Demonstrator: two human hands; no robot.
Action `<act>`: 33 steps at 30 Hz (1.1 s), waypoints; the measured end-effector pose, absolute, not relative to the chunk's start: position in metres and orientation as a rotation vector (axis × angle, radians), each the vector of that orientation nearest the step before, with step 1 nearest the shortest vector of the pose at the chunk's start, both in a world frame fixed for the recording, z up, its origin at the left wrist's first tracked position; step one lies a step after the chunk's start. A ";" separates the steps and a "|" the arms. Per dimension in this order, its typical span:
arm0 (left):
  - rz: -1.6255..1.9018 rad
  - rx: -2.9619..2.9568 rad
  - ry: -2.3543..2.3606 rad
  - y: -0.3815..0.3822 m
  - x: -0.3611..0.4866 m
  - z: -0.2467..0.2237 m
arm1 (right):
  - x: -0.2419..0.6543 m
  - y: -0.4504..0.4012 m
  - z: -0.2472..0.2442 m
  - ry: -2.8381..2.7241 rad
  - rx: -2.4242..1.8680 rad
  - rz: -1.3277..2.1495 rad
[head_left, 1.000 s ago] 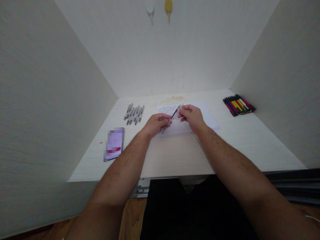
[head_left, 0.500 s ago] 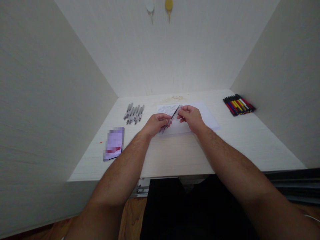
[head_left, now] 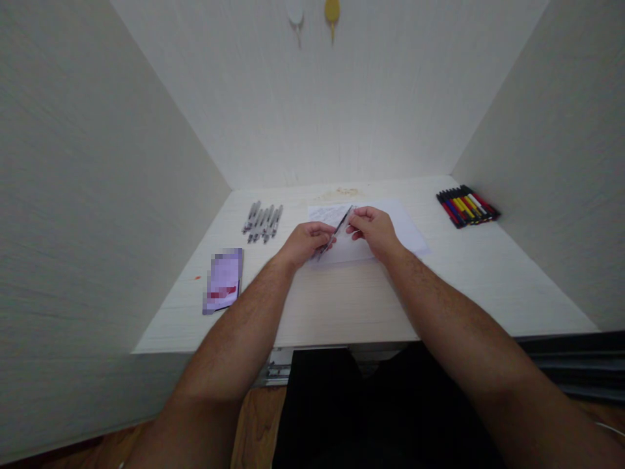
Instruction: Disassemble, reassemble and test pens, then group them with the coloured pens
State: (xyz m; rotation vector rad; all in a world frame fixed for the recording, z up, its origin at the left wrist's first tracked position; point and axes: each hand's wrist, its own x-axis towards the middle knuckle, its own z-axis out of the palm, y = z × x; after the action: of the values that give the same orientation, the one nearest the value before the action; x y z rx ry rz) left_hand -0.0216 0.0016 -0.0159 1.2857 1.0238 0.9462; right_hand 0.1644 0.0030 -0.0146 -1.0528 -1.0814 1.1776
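Over a white sheet of paper (head_left: 410, 231) with writing at its upper left, both my hands meet at one slim dark pen (head_left: 342, 223). It slants from lower left to upper right. My left hand (head_left: 307, 242) has thumb and fingers closed around its lower part. My right hand (head_left: 372, 228) pinches near its upper end, where something clear or pale shows along the pen; I cannot make out whether this is a wrapper or a clear barrel. The fingers partly hide the pen.
Several clear pens (head_left: 263, 223) lie in a group at the left. In front of them is a phone (head_left: 223, 280) with a lilac screen. Against the right wall lies a row of coloured pens (head_left: 467, 206). Two hooks, one yellow (head_left: 332, 12), hang on the back wall.
Hardly anything differs. Both hands hold the pen in nearly the same place, and the whole view has shifted very slightly.
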 end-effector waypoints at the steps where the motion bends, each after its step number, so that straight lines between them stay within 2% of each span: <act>1: 0.945 1.287 1.022 0.001 -0.022 -0.016 | 0.164 0.003 -0.015 -1.081 -1.051 1.177; 17: 0.939 1.276 0.984 0.004 -0.022 -0.016 | 0.165 0.002 -0.010 -0.960 -1.035 1.283; 27: 0.860 1.250 0.948 0.003 -0.023 -0.018 | 0.167 0.004 -0.018 -1.062 -1.005 1.214; 33: 0.855 1.270 0.942 0.003 -0.023 -0.017 | 0.165 0.003 -0.011 -1.064 -1.040 1.041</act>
State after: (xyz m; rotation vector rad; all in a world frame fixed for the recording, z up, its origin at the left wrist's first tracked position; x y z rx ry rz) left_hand -0.0228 0.0035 -0.0172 1.2702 0.9417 0.8550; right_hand 0.1654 0.0026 -0.0113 -1.0401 -1.0643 1.0408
